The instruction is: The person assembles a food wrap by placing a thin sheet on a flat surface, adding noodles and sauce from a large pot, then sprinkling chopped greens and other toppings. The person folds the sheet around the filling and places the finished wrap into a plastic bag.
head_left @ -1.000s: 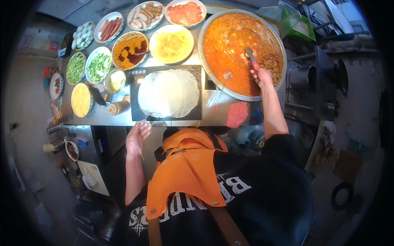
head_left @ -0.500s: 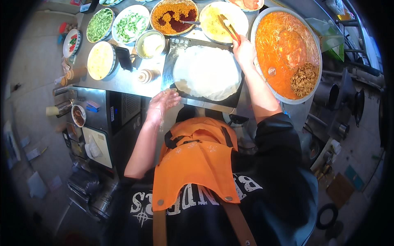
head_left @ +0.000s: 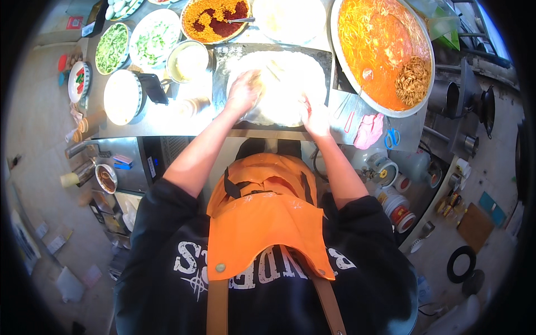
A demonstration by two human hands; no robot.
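A round, pale flatbread sheet lies on a dark square griddle plate, its middle washed out by glare. My left hand reaches over the sheet's left side, fingers pointing inward and smeared by brightness. Toward the sheet's right edge, my right hand has its fingers curled in. What those fingers hold, if anything, is lost in the glare. Faint yellowish strips show on the sheet between the hands. Behind it stands a bowl of pale yellow food, also overexposed.
At right is a large oval tray of red broth with shreds. A pink cloth and blue scissors lie at the counter's front edge. Left stand bowls of greens, a small pan and a phone.
My right hand has come back from the far bowl, where it held red-handled tongs, to the sheet's right side. My left hand has moved up from the counter edge onto the sheet.
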